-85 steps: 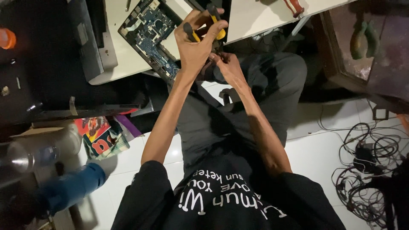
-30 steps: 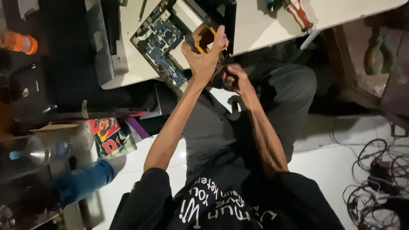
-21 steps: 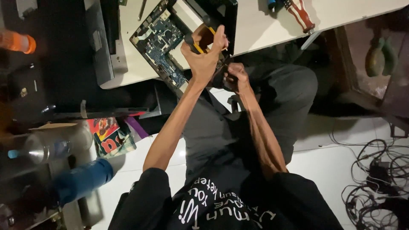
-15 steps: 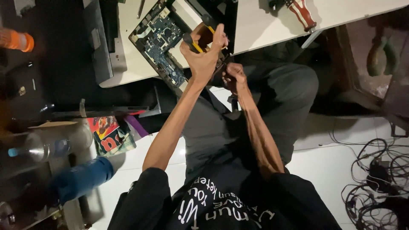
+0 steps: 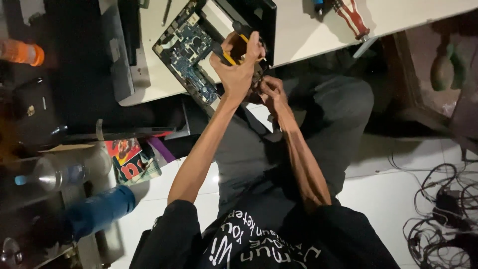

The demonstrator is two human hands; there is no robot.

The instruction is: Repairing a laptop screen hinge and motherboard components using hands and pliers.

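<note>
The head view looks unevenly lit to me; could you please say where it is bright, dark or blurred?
Head view: the white tabletop is bright and nearly washed out; the left side is in deep shadow, with the blue cylindrical bottle soft and blurred; the left hand, gripping a yellow-and-black handled tool, and the green laptop circuit board are reasonably sharp; the right hand sits in shade below the table edge.

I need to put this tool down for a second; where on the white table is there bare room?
The white table is bare between the opened laptop and the red-handled screwdriver, and again right of it. It is crowded at the near edge, where the left hand, gripping a yellow-handled tool, meets the right hand.
</note>
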